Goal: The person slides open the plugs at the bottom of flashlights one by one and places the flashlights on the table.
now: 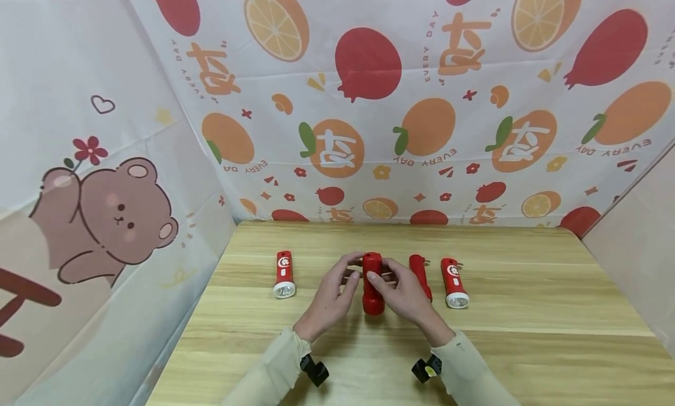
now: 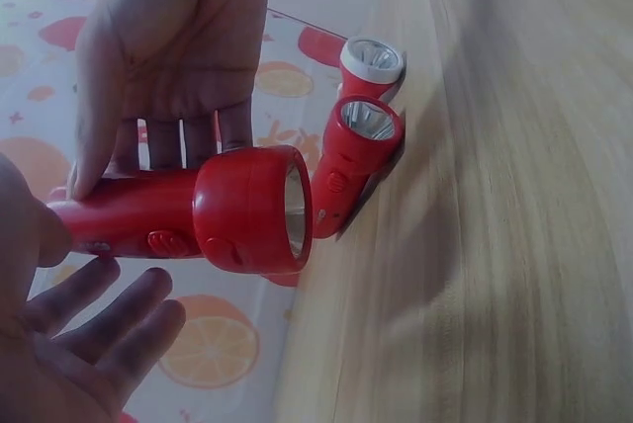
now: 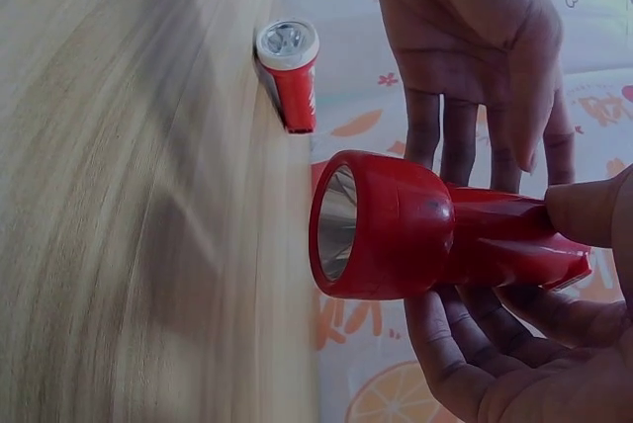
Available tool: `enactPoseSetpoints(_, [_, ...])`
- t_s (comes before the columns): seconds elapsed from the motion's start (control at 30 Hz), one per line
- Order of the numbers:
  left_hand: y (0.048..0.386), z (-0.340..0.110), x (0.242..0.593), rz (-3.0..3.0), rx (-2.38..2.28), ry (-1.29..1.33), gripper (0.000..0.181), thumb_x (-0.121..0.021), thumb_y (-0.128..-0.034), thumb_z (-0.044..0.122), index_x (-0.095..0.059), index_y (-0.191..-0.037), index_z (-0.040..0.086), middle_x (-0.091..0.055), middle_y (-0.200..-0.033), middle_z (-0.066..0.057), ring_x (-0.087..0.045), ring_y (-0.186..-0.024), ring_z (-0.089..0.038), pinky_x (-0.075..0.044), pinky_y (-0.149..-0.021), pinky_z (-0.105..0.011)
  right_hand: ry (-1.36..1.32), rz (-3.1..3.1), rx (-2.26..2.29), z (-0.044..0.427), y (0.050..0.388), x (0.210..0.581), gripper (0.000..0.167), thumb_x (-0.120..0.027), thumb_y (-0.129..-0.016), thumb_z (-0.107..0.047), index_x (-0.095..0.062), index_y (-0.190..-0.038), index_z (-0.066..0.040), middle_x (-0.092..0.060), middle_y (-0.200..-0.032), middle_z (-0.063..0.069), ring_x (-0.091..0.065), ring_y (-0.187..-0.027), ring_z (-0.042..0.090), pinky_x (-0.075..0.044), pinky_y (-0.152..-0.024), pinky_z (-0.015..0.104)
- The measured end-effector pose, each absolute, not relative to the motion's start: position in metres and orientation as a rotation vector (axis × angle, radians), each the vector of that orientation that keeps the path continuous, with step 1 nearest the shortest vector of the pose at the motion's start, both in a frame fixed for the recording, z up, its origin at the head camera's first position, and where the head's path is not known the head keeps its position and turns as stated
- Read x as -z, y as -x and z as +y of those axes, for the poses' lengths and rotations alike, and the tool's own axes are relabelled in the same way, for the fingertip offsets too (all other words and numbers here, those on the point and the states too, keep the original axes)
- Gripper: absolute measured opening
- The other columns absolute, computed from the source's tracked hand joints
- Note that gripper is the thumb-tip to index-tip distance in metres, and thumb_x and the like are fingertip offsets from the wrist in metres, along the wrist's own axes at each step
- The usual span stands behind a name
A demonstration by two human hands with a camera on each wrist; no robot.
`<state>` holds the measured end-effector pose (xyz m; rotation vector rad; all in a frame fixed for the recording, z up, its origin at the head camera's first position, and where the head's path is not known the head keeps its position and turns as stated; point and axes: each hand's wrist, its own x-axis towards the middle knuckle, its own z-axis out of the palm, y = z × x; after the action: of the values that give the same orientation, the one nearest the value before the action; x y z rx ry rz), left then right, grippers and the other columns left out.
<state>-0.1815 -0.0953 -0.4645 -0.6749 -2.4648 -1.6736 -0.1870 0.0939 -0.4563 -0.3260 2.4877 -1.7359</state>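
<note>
An all-red flashlight (image 1: 373,300) (image 2: 247,211) (image 3: 396,225) is held above the table, its lens end toward the person. My right hand (image 1: 406,292) (image 2: 183,57) (image 3: 544,344) grips its body, with the thumb on top and the fingers around the far side. Beside the body, my left hand (image 1: 329,294) (image 2: 69,324) (image 3: 475,57) has its fingers extended and loosely spread near the tail end. Whether its fingertips touch the flashlight, I cannot tell.
A red flashlight with a white rim (image 1: 283,274) (image 3: 295,97) lies on the table (image 1: 232,335) at left. To the right lie another all-red one (image 1: 418,268) (image 2: 341,171) and a second white-rimmed one (image 1: 455,283) (image 2: 372,65). A printed cloth (image 1: 369,189) hangs behind.
</note>
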Motion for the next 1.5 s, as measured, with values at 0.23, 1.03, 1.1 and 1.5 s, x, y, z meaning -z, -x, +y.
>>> enactPoseSetpoints(0.23, [0.182,-0.093,0.463,-2.438,1.811,0.678,0.043,-0.044,-0.1084,0.011,-0.046,-0.146,0.032,-0.059,-0.135,-0.001,-0.069,-0.104,-0.016,-0.061,-0.089,-0.038,0.303,2.485,1.738,0.095,0.186,0.455,0.035,-0.067,-0.098,-0.031,-0.064,-0.131,-0.018,-0.070,-0.118,0.004,-0.068,-0.100,0.018,-0.059,-0.090,0.039])
enactPoseSetpoints(1.03, [0.183,-0.088,0.464,-2.414,1.870,0.690,0.044,-0.041,-0.1087,0.008,-0.046,-0.147,0.029,-0.057,-0.136,-0.002,-0.067,-0.102,-0.017,-0.062,-0.087,-0.036,0.336,2.550,1.716,0.093,0.185,0.453,0.035,-0.066,-0.099,-0.029,-0.063,-0.132,-0.015,-0.070,-0.117,0.006,-0.067,-0.101,0.019,-0.059,-0.090,0.040])
enactPoseSetpoints(1.1, [0.182,-0.088,0.464,-2.409,1.874,0.692,0.045,-0.039,-0.1085,0.006,-0.046,-0.147,0.028,-0.056,-0.136,-0.003,-0.068,-0.103,-0.016,-0.062,-0.087,-0.035,0.335,2.561,1.711,0.093,0.183,0.453,0.034,-0.066,-0.100,-0.028,-0.063,-0.132,-0.016,-0.070,-0.116,0.005,-0.067,-0.100,0.018,-0.059,-0.090,0.040])
enactPoseSetpoints(1.5, [0.176,-0.087,0.469,-2.406,1.855,0.705,0.047,-0.036,-0.1085,0.004,-0.045,-0.148,0.027,-0.055,-0.136,-0.004,-0.068,-0.107,-0.017,-0.061,-0.086,-0.028,0.329,2.573,1.712,0.091,0.176,0.458,0.034,-0.066,-0.099,-0.028,-0.063,-0.132,-0.019,-0.069,-0.118,0.005,-0.067,-0.100,0.019,-0.059,-0.090,0.042])
